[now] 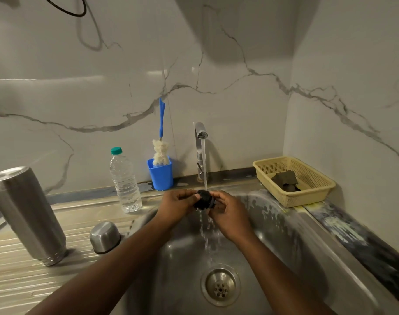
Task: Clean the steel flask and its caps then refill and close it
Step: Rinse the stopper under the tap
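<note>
Head view: both hands meet over the sink [285, 226], at twelve o'clock from the drain [220, 285]; the left hand [178, 205] and the right hand [230, 217] each curl their fingers round a small black cap [204, 199], one hand on each side of it; the cap sits right under the tap [200, 133], and a thin line of water [205, 173] falls onto it and runs down toward the drain.

The steel flask [28, 214] stands far off at nine o'clock, on the ribbed board [16, 276] beside the sink, with its narrow end down (no hand is touching it); a round steel cap [105, 237] sits dome up on the same board, between the flask and the sink.

At eleven o'clock from the hands stands a plastic bottle [125, 180] with a green top; just beside it, nearer the tap, a blue cup [161, 176] holds a brush [160, 153] with a long blue handle that leans on the wall.

At two o'clock from the hands a yellow basket [307, 197] rests on the sink edge; a dark cloth [285, 180] lies inside it.
</note>
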`<state>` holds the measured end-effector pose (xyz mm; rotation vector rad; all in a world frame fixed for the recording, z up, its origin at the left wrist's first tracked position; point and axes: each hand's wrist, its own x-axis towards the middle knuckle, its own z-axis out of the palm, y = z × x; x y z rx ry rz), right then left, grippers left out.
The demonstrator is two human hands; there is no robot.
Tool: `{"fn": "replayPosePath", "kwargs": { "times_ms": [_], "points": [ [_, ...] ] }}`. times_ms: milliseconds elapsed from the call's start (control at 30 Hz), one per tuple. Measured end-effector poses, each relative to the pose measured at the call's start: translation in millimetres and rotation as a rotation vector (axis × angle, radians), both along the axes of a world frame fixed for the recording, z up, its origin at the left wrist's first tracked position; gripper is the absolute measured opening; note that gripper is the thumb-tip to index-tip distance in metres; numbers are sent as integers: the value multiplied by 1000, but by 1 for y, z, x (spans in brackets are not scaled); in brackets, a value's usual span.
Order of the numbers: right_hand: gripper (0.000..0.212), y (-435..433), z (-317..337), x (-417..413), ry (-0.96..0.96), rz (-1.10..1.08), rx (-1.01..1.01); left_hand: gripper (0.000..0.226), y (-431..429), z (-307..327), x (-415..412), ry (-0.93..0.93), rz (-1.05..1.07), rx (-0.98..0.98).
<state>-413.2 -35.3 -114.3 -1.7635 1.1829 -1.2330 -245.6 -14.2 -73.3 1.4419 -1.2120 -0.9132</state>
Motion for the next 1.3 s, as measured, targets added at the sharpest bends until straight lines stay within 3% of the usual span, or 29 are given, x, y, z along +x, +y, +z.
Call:
{"fn": "replayPosePath", "kwargs": {
  "times_ms": [133, 300, 667, 900, 1133, 1300],
  "points": [
    [56, 3, 0, 4, 56, 59, 5, 16, 0, -4, 7, 46, 81, 55],
    [47, 0, 1, 0, 7, -29, -4, 20, 2, -8, 1, 254, 42, 113],
    [43, 0, 3, -1, 43, -111, -97, 28, -3, -13, -18, 395, -20, 199],
    [41, 1, 3, -3, 77, -99, -68, 28, -1, -12, -17, 326, -21, 216],
    [45, -2, -1, -3, 43, -67, 43, 19, -2, -4, -16, 67, -64, 85],
    [43, 3, -3, 0, 83, 42, 52, 26, 4, 0, -6, -45, -97, 12]
  ]
}}
